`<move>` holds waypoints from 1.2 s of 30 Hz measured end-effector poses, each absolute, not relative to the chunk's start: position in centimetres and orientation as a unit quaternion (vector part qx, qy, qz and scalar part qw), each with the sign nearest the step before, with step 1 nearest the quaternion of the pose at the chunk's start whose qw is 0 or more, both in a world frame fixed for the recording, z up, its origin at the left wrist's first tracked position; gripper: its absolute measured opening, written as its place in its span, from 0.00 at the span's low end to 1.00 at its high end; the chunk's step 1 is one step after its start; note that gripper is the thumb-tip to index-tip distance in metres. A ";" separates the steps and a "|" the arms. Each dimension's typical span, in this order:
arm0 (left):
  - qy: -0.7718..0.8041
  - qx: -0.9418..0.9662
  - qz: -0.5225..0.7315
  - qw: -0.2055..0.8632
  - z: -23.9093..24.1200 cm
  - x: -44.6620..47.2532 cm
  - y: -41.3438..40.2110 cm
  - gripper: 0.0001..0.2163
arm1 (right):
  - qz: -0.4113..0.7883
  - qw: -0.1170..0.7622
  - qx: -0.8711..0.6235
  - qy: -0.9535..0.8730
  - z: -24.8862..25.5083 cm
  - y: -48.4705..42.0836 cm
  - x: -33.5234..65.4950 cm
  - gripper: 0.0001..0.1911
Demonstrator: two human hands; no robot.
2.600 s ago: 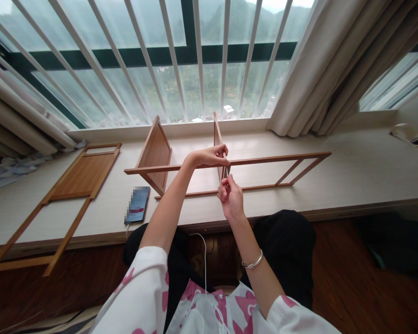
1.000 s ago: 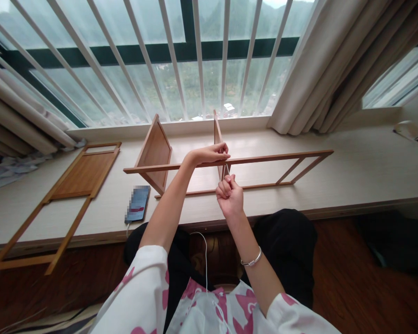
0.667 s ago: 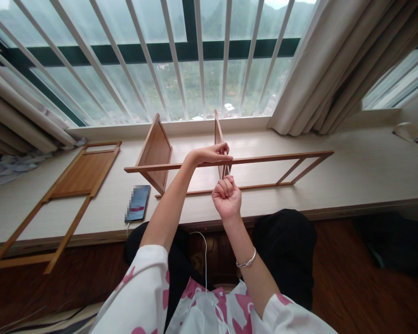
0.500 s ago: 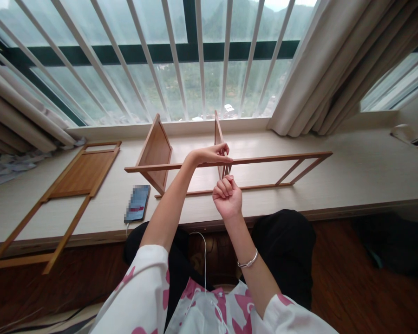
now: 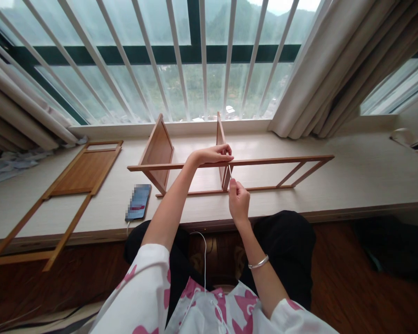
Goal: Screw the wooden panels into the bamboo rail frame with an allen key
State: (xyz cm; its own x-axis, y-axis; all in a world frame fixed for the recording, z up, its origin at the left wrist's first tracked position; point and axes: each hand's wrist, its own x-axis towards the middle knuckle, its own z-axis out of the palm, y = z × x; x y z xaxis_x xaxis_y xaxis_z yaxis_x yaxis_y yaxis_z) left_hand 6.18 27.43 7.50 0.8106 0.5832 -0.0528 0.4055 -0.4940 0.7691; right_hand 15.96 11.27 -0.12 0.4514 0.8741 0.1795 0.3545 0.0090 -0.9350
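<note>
A brown wooden shelf frame [image 5: 282,161] lies on its side on the pale window ledge, with two panels standing up from it. My left hand [image 5: 214,154] lies across its upper rail, fingers curled over the spot where the middle panel [image 5: 220,130] meets the rail. Just below, my right hand [image 5: 239,202] is closed in a fist around a thin metal rod, apparently a hex key [image 5: 230,171]. The rod's far end reaches up to the underside of the rail beside the middle panel; its tip is hidden. The left panel [image 5: 158,148] stands beyond my left forearm.
A second wooden frame with a panel [image 5: 78,174] lies at the left, its end jutting past the ledge's front edge. A phone [image 5: 138,202] with a white cable lies near that edge. Curtains [image 5: 306,69] hang on both sides of the barred window.
My right hand has turned from palm-up to knuckles-outward and swung slightly right and down with the rod. My left hand keeps its place on the rail. The view has shifted slightly.
</note>
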 end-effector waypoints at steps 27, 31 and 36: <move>0.277 0.872 0.105 0.390 7.3 6.3 27.6 0.18 | 0.005 0.135 -0.767 -0.628 3.0 12.0 17.2 0.28; 0.286 0.867 0.106 0.395 7.3 6.2 27.5 0.18 | 0.001 0.122 -0.764 -0.633 3.3 12.0 17.5 0.29; 0.286 0.869 0.101 0.392 7.2 6.3 27.7 0.18 | 0.007 0.137 -0.762 -0.633 3.1 12.2 17.3 0.29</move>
State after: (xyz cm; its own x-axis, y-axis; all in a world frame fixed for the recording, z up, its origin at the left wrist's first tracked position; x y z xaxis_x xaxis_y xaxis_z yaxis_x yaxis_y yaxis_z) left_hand 6.33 27.66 7.24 0.8158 0.5763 -0.0477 0.4175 -0.5298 0.7382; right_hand 17.34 12.18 3.14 0.1995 0.9662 0.1634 0.9625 -0.1620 -0.2177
